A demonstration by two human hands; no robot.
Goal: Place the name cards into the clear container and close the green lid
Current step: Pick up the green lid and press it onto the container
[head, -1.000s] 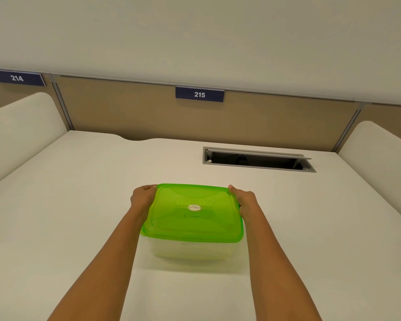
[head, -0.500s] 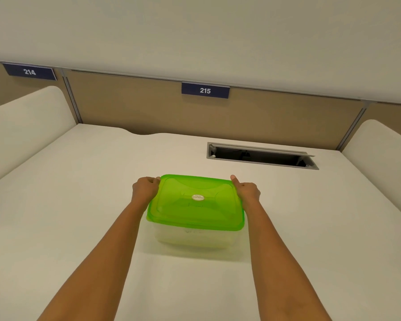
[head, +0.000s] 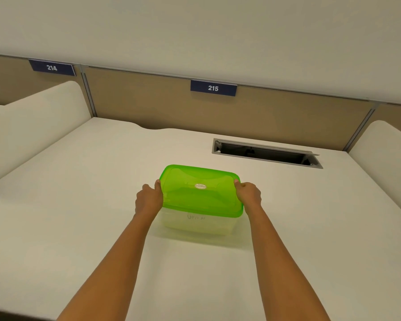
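Observation:
The clear container (head: 196,224) stands on the white desk (head: 79,205) in the middle of the head view, with the green lid (head: 200,189) sitting flat on top of it. My left hand (head: 148,200) grips the lid's left edge, thumb on the rim and fingers curled down the side. My right hand (head: 249,195) grips the lid's right edge the same way. Faint dark marks show through the container's front wall; the name cards cannot be made out clearly.
An open cable slot (head: 266,153) is set into the desk behind and right of the container. Padded white dividers rise at the left (head: 33,126) and right (head: 384,158). A tan back panel carries a plate marked 215 (head: 213,88).
The container and both hands have moved slightly farther from me across the desk. The hands keep their hold on the lid's two side edges.

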